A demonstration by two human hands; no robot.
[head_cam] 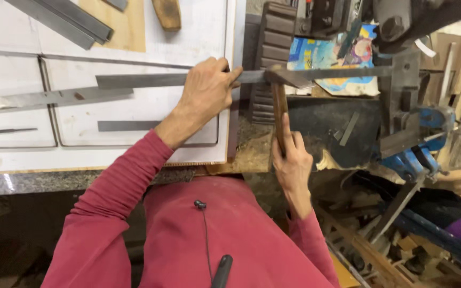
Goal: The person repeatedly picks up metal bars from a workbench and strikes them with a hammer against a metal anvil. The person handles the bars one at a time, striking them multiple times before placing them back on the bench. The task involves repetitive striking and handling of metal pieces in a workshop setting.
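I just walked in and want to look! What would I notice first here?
Right in the middle, the left hand grips a long flat grey metal strip lying across the white board. Just beside it, the right hand holds a wooden-handled hammer, its head resting on the strip. At the right stands a blue metal vise, clamping the strip's far end.

flat bar: dull grey metal, smooth. hammer: worn wooden handle, dark metal head. vise: chipped blue-painted metal. board: matt white, wood-edged.
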